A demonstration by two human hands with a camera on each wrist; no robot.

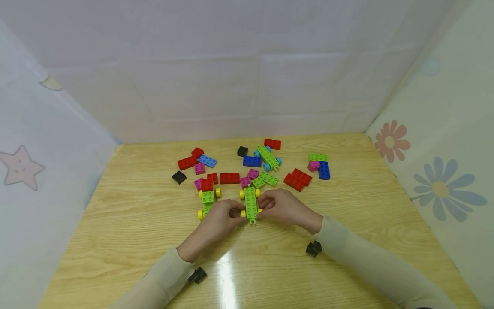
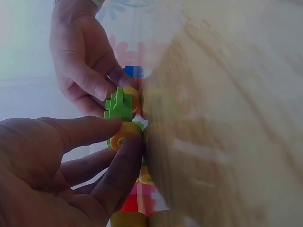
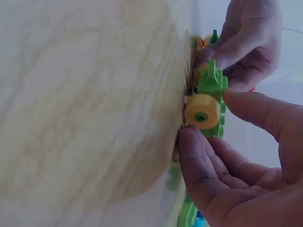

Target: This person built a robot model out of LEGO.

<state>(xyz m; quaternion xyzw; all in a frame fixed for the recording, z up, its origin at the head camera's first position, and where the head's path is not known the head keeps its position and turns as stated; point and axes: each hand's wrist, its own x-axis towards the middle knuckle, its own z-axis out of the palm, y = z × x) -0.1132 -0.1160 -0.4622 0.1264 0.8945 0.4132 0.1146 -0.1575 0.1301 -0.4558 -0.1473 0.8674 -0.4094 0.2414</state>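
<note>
- Left hand (image 1: 216,221): a near yellow wheel (image 2: 124,136) is pinched between thumb and fingers.
- Right hand (image 1: 287,208): the base is likewise gripped at the opposite near wheel (image 3: 201,112).
- Green wheeled base (image 1: 251,204): held between both hands at the tabletop (image 1: 270,266), forked end nearest. Positioning is judged to be in hand; an even two-sided grip seems called for next.
- Red brick (image 1: 230,178) and blue-wheeled base (image 1: 267,157): set beyond, untouched.

Cream sleeves (image 1: 372,259) (plain, wrist-length).
</note>
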